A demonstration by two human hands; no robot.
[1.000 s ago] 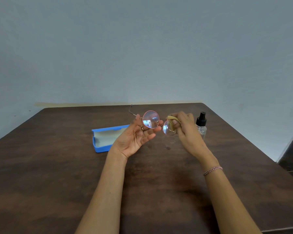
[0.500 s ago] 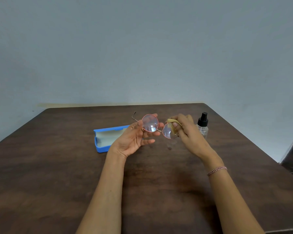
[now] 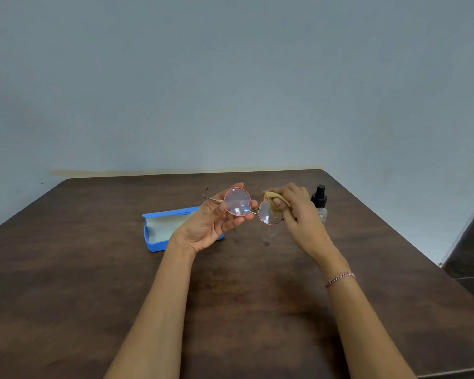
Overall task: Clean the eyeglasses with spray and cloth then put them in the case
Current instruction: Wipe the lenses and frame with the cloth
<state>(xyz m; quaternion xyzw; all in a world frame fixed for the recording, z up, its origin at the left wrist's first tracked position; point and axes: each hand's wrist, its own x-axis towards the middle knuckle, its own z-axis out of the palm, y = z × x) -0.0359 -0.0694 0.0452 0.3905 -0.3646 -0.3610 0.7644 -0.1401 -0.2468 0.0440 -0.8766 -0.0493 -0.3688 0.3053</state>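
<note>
Left hand: the left hand is raised above the table with its palm turned toward the camera. Its fingers curl behind one round lens of the glasses and the thumb sits by the hinge, so it grips the frame.
Right hand: the right hand pinches a small yellow cloth against the other lens, thumb on the near face and fingers curled over the top.
Hands together: close side by side, joined only by the glasses.
Glasses: round lenses in a thin pinkish metal frame, held in the air over the middle of the table, facing the camera. One temple arm sticks out to the left past the left hand.
Cloth: folded over the upper edge of the lens, mostly hidden by the fingers.
Case: a blue case lies open on the table, showing a pale lining. The left hand covers its right end.
Spray: a small clear spray bottle with a black pump top stands upright just beyond the right hand.
Bracelet: a thin pink-and-white bracelet circles the right wrist.
Table: a dark brown wooden table.
Wall: a plain pale blue-grey wall behind.
</note>
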